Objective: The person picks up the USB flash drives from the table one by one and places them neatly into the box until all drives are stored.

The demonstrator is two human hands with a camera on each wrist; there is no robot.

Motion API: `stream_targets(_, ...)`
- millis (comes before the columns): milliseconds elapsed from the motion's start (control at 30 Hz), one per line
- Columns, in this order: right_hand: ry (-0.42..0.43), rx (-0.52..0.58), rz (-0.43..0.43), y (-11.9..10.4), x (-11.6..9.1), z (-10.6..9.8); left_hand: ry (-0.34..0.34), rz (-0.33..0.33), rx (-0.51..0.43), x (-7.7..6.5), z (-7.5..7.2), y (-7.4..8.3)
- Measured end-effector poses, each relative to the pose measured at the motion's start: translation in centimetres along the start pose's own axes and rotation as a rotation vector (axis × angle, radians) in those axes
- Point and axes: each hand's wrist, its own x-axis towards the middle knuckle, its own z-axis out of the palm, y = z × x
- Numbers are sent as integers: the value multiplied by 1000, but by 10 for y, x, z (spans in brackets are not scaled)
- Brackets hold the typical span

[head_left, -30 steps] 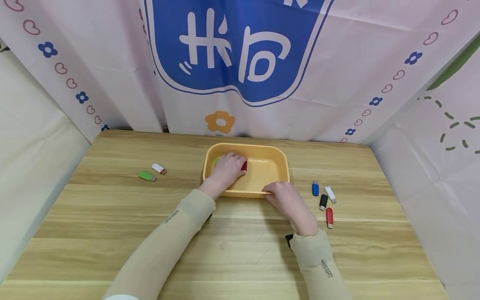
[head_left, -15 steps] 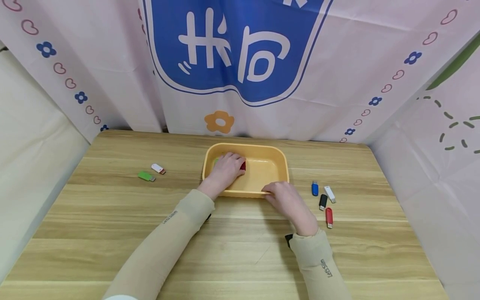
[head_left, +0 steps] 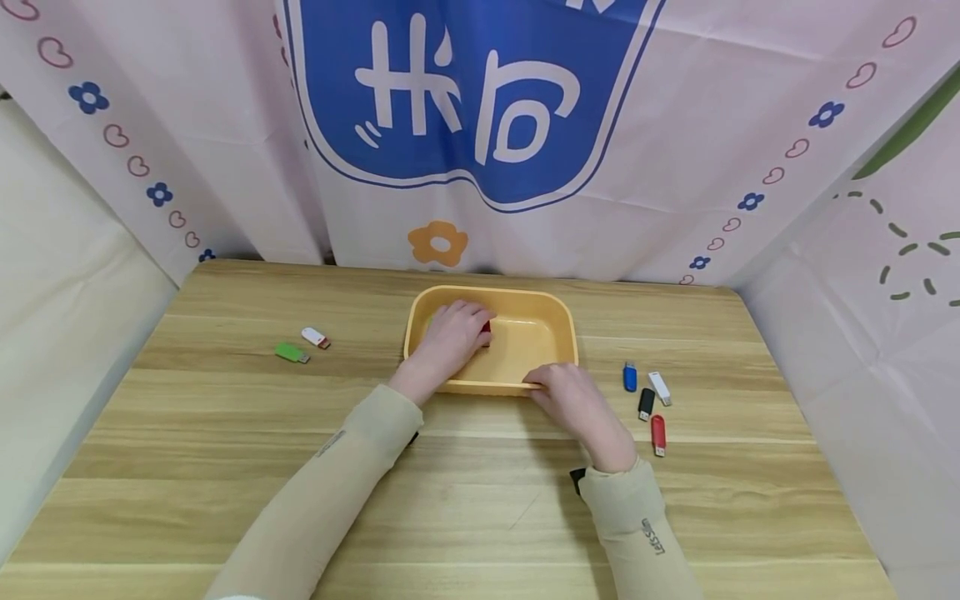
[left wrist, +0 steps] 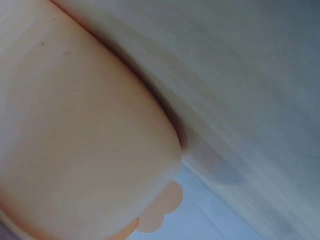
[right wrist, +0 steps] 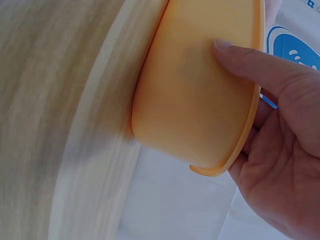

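Note:
A yellow-orange plastic box (head_left: 525, 350) stands near the back middle of the wooden table. My left hand (head_left: 452, 335) reaches into its left half, with fingers bent down and thumb toward the right. A small dark red object (head_left: 486, 331) shows between those fingers and the thumb; most of it is hidden. In the left wrist view, the hand's heel (left wrist: 95, 135) fills much of the picture. My right hand (head_left: 573, 404) grips the box's near rim at the right. In the right wrist view, its thumb (right wrist: 245, 60) lies on the outer wall and its fingers go inside.
Left of the box lie a green USB stick (head_left: 289, 352) and a white-and-red USB stick (head_left: 313, 337). To the right are a blue USB stick (head_left: 630, 377), a white one (head_left: 660, 388), a black one (head_left: 646, 404) and a red one (head_left: 658, 435). A printed cloth (head_left: 360, 225) hangs behind.
My left hand and forearm have shifted slightly inside the box, and the green patch beside the hand is now almost hidden. The right hand keeps its hold on the rim.

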Motion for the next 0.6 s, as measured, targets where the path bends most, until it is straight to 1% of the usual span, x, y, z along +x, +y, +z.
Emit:
stream_targets(133, 2, 5, 3, -1, 0, 0, 84, -16, -76, -8, -8, -3)
stream_targets(200, 3, 5, 4, -1, 0, 0, 114, -23, -97, -12, -11, -5)
stream_targets(267, 4, 5, 5, -2, 0, 0, 128, -28, -99, -16, -14, -8)
stream_targets(400, 4, 6, 3, -2, 0, 0, 135, -40, -104, -23, -18, -13)
stream_targets(600, 12, 2, -10, -1, 0, 1, 169, -57, -156, -32, -24, -16)
